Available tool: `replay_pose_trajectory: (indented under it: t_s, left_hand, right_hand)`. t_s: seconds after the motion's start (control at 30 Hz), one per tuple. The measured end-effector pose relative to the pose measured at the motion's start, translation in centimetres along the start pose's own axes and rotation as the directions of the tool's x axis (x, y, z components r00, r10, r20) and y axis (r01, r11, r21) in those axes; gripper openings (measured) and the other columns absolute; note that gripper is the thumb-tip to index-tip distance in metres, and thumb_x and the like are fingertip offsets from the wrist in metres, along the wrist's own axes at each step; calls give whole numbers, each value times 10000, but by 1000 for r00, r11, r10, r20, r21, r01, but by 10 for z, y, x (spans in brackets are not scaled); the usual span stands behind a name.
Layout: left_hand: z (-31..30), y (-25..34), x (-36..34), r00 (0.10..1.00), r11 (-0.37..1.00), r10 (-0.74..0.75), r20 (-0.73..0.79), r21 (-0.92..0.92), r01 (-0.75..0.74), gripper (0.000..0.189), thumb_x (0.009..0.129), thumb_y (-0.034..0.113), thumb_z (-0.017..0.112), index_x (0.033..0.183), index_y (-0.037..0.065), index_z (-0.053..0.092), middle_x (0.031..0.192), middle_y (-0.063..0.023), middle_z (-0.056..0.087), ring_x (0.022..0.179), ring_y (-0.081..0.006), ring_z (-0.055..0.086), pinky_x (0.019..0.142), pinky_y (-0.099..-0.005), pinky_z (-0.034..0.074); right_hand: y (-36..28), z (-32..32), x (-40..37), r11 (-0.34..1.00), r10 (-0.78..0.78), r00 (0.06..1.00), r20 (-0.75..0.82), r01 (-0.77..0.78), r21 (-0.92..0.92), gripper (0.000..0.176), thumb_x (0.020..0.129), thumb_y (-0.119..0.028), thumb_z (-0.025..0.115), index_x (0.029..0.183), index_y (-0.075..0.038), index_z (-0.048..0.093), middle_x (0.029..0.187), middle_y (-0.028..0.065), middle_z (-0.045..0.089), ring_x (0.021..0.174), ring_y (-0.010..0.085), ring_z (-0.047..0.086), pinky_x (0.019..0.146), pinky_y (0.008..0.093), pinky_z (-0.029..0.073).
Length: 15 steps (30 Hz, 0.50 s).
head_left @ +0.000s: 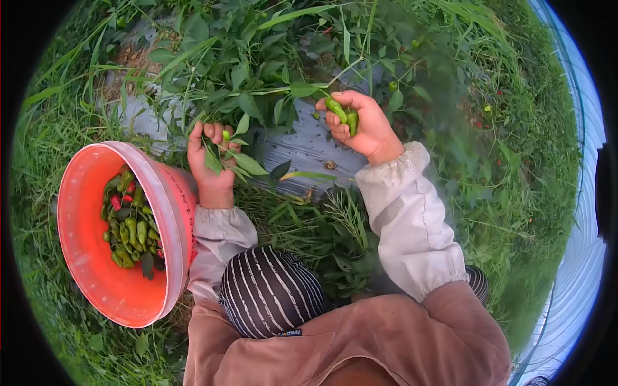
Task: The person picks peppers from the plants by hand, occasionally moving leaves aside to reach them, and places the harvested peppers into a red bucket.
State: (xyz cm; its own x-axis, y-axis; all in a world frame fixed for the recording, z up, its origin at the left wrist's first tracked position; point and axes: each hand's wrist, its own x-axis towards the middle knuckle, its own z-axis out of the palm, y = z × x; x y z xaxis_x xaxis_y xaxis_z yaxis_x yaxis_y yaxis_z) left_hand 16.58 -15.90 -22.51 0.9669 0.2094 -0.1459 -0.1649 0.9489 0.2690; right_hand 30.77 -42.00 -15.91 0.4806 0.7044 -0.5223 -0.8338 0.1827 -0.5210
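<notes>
Two green peppers lay in the right hand, its fingers curled closed around them and its palm partly turned up. That forearm, in a pale sleeve, reached forward from the body and angled inward at the wrist. The left hand was raised nearer the bucket, fingers bent well inward, with a leafy stem at them; how firmly they gripped it could not be told. Inside the orange-red bucket, beside the left forearm, more peppers, mostly green with some red, sat in a heap
</notes>
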Motion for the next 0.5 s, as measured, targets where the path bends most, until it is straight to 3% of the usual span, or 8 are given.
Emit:
replay_pose_trajectory:
  t_s: [0.13,0.2,0.23,0.27,0.37,0.43,0.47,0.5]
  left_hand:
    - [-4,-6,3,999,1000,-5,-42,-5,5,288,987,321,456,793,110,472,699,-8,448,746,-168,463,626,-318,455]
    - [-3,-9,2,1000,1000,-25,-17,5,25,289,990,322,450,793,112,469,696,-9,442,735,-168,461,613,-315,457]
    - [-3,-9,3,1000,1000,-27,11,13,27,290,994,322,444,793,114,467,694,-10,435,723,-168,459,600,-313,458]
    - [-1,-9,3,999,1000,-25,36,19,24,292,997,323,438,793,116,464,691,-11,429,711,-168,458,587,-311,460]
    - [-9,0,3,996,997,-69,57,34,67,307,997,332,429,785,112,462,691,-11,427,710,-170,468,602,-318,463]
    - [15,-12,-2,989,993,60,-135,110,-45,306,992,324,434,782,104,463,689,-14,431,709,-171,467,592,-317,461]
    - [23,-16,-5,930,971,187,-315,202,-127,305,988,316,439,779,96,464,686,-17,435,708,-171,466,581,-316,459]
    - [7,-9,-3,997,997,18,-79,78,-12,315,988,314,439,763,95,461,682,-20,441,685,-173,458,576,-317,454]
  right_hand:
    - [9,108,-46,921,-291,957,-11,277,-275,344,936,-242,530,1160,15,581,754,64,623,479,84,512,432,199,404]
    - [26,180,-51,868,-267,930,253,346,-355,425,933,-321,581,1184,21,552,795,53,624,559,93,573,474,201,437]
    - [40,205,-48,717,-324,828,457,531,-452,531,919,-416,597,1176,45,534,860,71,625,681,153,620,580,285,496]
    - [66,224,-39,509,-426,712,558,699,-503,533,867,-392,642,1023,109,545,958,241,595,943,336,595,814,428,459]
    - [56,231,-31,340,-386,677,626,735,-586,450,830,-321,655,985,94,573,929,261,593,880,372,599,801,433,464]
    - [46,195,-6,210,-629,639,443,688,-694,254,814,-215,625,838,37,647,809,201,622,781,360,619,725,423,481]
    - [45,161,20,339,-676,676,294,639,-691,212,820,-171,602,804,33,658,738,180,635,715,332,633,658,404,492]
    - [29,134,30,313,-693,710,130,458,-832,197,819,-143,590,826,38,668,719,185,652,680,319,643,634,378,501]
